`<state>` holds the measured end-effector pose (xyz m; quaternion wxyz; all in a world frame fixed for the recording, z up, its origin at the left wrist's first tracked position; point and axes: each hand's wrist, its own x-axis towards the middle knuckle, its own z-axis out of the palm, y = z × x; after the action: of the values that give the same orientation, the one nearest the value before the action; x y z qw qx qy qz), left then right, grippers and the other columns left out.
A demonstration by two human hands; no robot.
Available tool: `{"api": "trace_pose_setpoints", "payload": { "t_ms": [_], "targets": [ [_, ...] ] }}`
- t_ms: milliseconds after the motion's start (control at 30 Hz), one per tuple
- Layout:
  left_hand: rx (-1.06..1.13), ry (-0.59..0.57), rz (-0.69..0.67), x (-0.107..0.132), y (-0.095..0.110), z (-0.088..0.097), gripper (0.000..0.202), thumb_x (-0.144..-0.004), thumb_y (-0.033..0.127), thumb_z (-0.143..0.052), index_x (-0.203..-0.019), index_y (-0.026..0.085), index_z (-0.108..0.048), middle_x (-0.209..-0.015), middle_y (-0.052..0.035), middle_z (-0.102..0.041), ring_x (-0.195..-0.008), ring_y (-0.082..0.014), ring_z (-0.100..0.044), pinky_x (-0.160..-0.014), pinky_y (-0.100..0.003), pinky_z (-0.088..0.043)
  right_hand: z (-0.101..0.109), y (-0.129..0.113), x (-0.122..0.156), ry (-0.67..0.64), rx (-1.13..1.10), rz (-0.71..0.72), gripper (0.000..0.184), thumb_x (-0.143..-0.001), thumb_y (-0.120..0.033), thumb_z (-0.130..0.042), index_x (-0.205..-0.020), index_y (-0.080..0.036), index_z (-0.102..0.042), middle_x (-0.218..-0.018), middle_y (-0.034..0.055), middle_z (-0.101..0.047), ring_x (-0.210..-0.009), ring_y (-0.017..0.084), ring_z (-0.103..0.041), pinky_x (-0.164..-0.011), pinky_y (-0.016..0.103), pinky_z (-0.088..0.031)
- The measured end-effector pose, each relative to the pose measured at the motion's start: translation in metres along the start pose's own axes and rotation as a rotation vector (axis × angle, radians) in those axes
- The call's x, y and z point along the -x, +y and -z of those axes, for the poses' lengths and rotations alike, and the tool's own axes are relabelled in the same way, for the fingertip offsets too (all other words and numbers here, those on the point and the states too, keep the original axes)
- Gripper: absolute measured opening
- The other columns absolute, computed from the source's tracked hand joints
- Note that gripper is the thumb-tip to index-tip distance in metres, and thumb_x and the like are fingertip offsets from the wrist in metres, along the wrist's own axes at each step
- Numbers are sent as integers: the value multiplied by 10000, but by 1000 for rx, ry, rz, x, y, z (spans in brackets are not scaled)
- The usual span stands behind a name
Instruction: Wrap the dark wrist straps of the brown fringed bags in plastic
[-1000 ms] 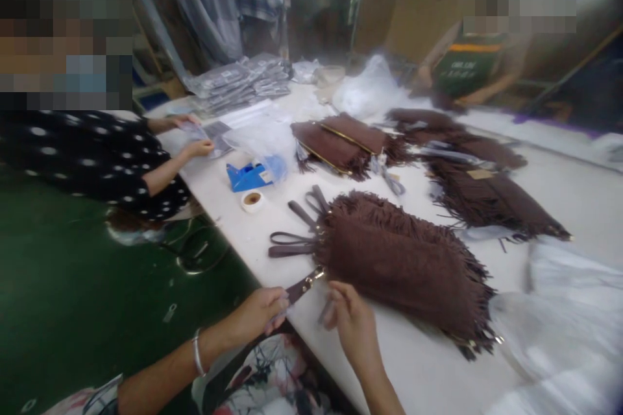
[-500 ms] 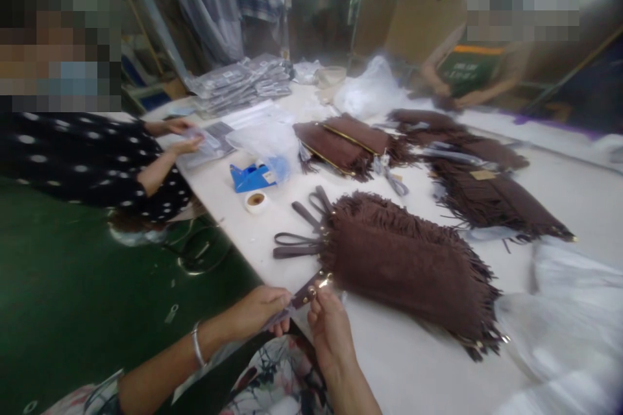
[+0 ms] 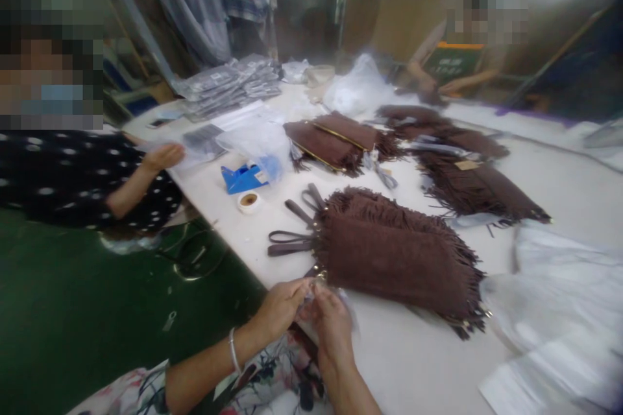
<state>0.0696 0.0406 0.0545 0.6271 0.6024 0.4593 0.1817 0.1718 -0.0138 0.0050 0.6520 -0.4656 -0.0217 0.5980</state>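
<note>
Several dark brown fringed suede pouches lie in a stack (image 3: pixel 384 266) on the white table, with looped wrist straps (image 3: pixel 292 237) sticking out on the left. At the stack's near left corner a gold clasp (image 3: pixel 318 274) shows just above my fingertips. My left hand (image 3: pixel 282 308) is closed, thumb and fingers pinching thin clear plastic film (image 3: pixel 307 310) beside the clasp. Close against it, my right hand (image 3: pixel 335 321) is closed at the strap end by the clasp; more film shows around its fingers. The strap piece itself is mostly hidden by both hands.
Ahead are a blue tape dispenser (image 3: pixel 243 178), a tape roll (image 3: pixel 248 201) and more fringed pouches (image 3: pixel 335 141). Clear plastic bags (image 3: pixel 559 292) lie at right. One co-worker's hand (image 3: pixel 165 155) is at the left edge; another person (image 3: pixel 452 68) stands across the table.
My left hand has moved right and up, meeting my right hand by the clasp. The strap between them is now covered, and film shows there. The left co-worker's hands have shifted.
</note>
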Motion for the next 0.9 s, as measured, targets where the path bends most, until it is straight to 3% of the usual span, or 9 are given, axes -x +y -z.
{"api": "trace_pose_setpoints", "payload": {
  "t_ms": [67,167,267,467,600,733,900],
  "targets": [
    [6,16,-2,-4,1,-4,539,-907,583,-420,-1169,166,-639,-885,-75,-685,-700,-192,-610,-612,-280,-483,6,3,-1,-18,4,29,370,-726,-515,-739,-857,-180,-651,-609,-39,-580,-514,106,-546,-497,232,-494],
    [82,-10,80,-11,-2,-8,593,-894,603,-421,-1243,152,-586,-755,-58,-663,-590,-179,-589,-536,-270,-463,17,7,-2,-17,112,61,424,-761,-542,-692,-972,-176,-664,-648,-23,-605,-536,114,-556,-475,212,-458],
    [105,2,120,-16,-6,-11,576,-878,618,-435,-1185,161,-604,-729,-41,-644,-532,-157,-564,-496,-255,-451,25,9,-3,29,291,108,454,-696,-526,-743,-956,-159,-684,-651,0,-635,-496,117,-536,-427,207,-406],
    [35,-3,126,-24,-6,-9,512,-867,602,-446,-1036,155,-628,-692,-24,-617,-521,-161,-570,-484,-252,-453,23,4,-6,77,462,260,391,-683,-566,-699,-696,-175,-699,-628,31,-657,-573,175,-596,-530,263,-469],
    [27,-38,75,-30,-7,-3,467,-870,579,-455,-901,146,-626,-685,-20,-603,-564,-162,-565,-522,-255,-452,20,1,-7,71,475,223,401,-689,-562,-683,-711,-162,-701,-577,10,-620,-486,134,-509,-457,234,-391],
    [-59,-20,-16,-40,-11,3,419,-874,514,-485,-793,133,-641,-670,-18,-593,-618,-153,-535,-569,-243,-410,19,1,-7,90,482,124,390,-730,-554,-632,-758,-167,-670,-460,-60,-450,-389,93,-322,-385,215,-246],
    [29,-28,4,-50,-9,2,412,-842,511,-539,-798,119,-658,-725,-40,-630,-640,-146,-532,-558,-235,-366,21,4,-5,75,568,161,366,-780,-545,-583,-789,-183,-640,-504,-65,-419,-436,105,-346,-421,218,-277]
  ]
}}
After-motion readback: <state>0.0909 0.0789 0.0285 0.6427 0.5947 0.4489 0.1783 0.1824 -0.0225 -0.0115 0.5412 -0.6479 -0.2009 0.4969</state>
